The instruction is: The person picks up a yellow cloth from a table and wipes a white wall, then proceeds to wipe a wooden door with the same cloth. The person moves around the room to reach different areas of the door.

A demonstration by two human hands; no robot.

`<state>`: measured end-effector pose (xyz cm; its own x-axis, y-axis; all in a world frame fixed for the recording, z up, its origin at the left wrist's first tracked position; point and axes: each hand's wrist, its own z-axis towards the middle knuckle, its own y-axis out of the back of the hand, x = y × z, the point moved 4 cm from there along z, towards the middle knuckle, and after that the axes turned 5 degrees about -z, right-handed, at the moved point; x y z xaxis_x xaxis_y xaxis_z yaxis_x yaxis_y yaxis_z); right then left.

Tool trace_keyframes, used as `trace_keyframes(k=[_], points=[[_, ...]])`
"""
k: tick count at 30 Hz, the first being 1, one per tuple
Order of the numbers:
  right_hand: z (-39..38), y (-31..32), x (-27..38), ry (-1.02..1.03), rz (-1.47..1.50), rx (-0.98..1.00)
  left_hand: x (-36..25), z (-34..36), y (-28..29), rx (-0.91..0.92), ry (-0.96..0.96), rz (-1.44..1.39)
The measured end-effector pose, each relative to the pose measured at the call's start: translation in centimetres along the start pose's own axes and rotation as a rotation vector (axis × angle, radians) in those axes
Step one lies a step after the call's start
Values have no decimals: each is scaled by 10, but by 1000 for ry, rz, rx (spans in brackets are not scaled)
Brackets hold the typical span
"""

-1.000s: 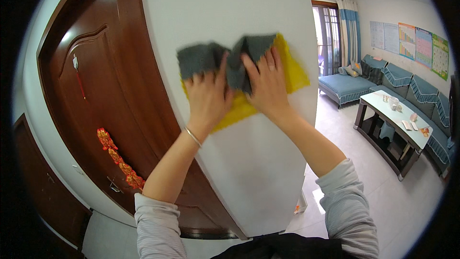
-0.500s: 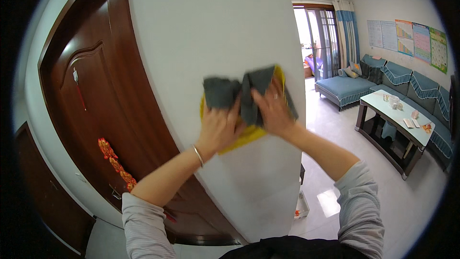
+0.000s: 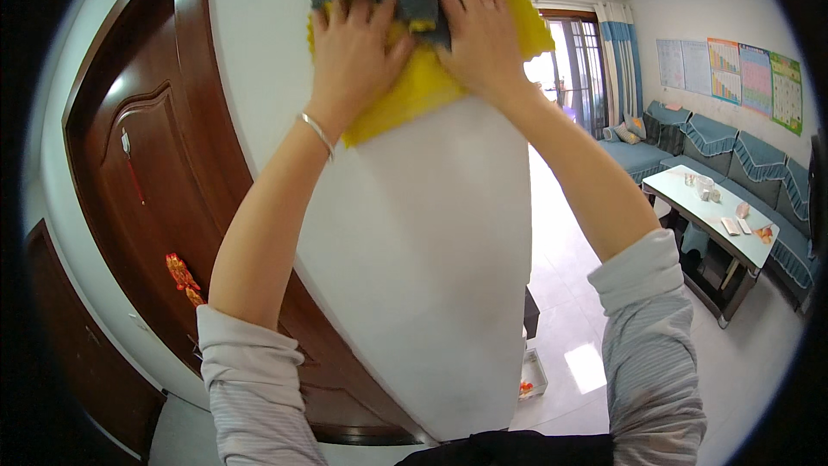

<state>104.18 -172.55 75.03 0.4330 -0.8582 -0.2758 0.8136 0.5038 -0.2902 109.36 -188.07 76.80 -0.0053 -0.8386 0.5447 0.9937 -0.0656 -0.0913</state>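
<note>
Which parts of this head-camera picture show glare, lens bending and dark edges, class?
Head view: daylight blows out the balcony doorway and glares off the floor tiles; the white wall's edge and the wooden door bow with the fisheye; the corners go black; the hands on the yellow cloth are sharp.

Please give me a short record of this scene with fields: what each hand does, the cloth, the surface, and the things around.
left hand: left hand pressed flat on the cloth, a thin bracelet at the wrist
right hand: right hand pressed flat on the cloth beside it
cloth: yellow and grey cloth, bunched under both palms
surface: white wall, cloth held high against it
around: dark wooden door at left; coffee table and blue sofa at right
</note>
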Motion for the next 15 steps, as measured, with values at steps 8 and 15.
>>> trace_keyframes(k=[8,15], points=[[-165,55,54,217,224,392,-86,-161,28,417,-198,-283],[-148,53,48,234,300,465,-81,-166,30,378,-179,-294]])
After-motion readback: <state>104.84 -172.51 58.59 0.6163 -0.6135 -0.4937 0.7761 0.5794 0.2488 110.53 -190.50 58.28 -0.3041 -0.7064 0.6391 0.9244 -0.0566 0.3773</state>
